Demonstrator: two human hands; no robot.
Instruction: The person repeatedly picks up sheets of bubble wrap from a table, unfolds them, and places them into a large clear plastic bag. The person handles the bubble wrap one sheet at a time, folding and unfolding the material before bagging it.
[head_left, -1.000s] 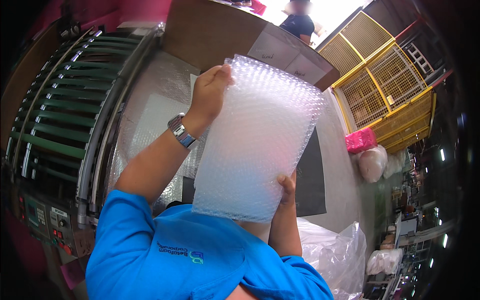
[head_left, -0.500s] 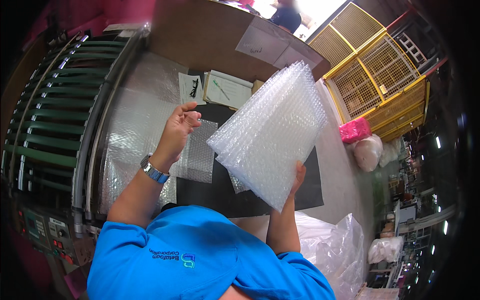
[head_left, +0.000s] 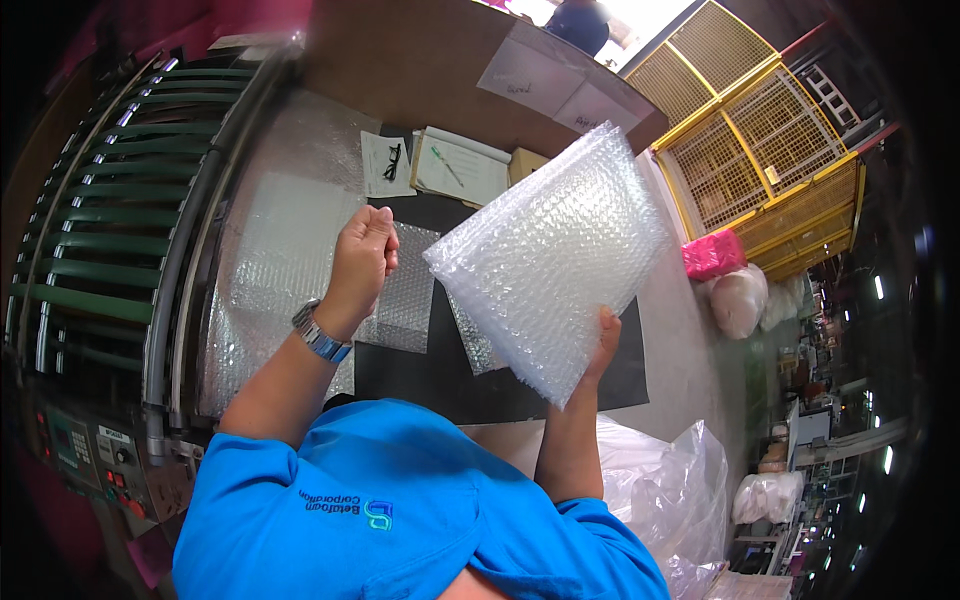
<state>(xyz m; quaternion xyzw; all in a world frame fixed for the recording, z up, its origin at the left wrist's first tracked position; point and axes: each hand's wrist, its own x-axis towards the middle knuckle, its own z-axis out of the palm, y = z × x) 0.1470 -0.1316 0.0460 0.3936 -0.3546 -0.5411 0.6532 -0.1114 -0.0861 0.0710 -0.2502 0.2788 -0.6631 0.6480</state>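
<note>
A: Quick, where do we log the layered, rectangular bundle of clear bubble wrap (head_left: 550,255)?

B: Tilted, held up over the flat, black-topped desk (head_left: 420,388). Our right hand (head_left: 603,350) has its lower right edge: thumb on the near face, fingers closed on it (mostly hidden behind).

A: Left hand (head_left: 364,255)?

B: Raised, apart from the bundle; fingers curled into a fist. Nothing shows in it, but we can't tell inside the palm.

A: Handling well?

B: One-edge support looks thin to us. We'd pinch through every layer without crushing bubbles, and use the left fingers to square the free edges, clear of the flat, see-through bubble-wrap piece (head_left: 407,300) on the desk.
</note>
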